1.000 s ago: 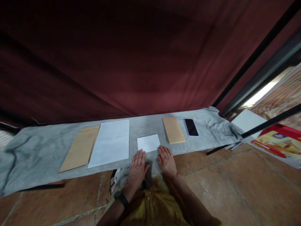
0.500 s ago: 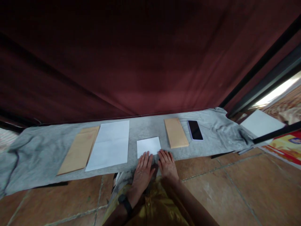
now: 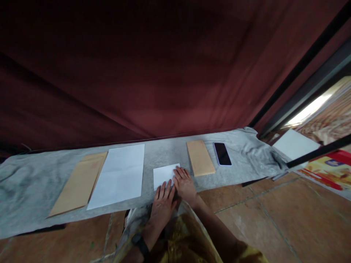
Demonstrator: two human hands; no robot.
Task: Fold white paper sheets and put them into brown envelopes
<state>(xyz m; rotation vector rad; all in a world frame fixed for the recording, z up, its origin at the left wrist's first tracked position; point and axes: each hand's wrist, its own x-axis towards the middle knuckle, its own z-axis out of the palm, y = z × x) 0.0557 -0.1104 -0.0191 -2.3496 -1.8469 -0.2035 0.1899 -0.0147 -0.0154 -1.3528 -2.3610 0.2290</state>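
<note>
A small folded white paper (image 3: 163, 174) lies on the grey cloth (image 3: 35, 171) just in front of me. My left hand (image 3: 162, 203) lies flat, fingers stretched out, with its fingertips on the paper's near edge. My right hand (image 3: 184, 183) also lies flat and open, its fingers resting on the paper's right side. A dark band sits on my left wrist.
Left of the small paper lie a large white sheet (image 3: 117, 176) and a long brown envelope (image 3: 78, 183). To the right are a small brown envelope (image 3: 200, 157) and a black phone (image 3: 222, 153). A maroon curtain (image 3: 153, 73) hangs behind. White board (image 3: 294, 144) and a colourful box (image 3: 327, 170) sit at right.
Both hands have slid forward and left onto the small paper; the right hand now covers its right side. The view has shifted slightly.
</note>
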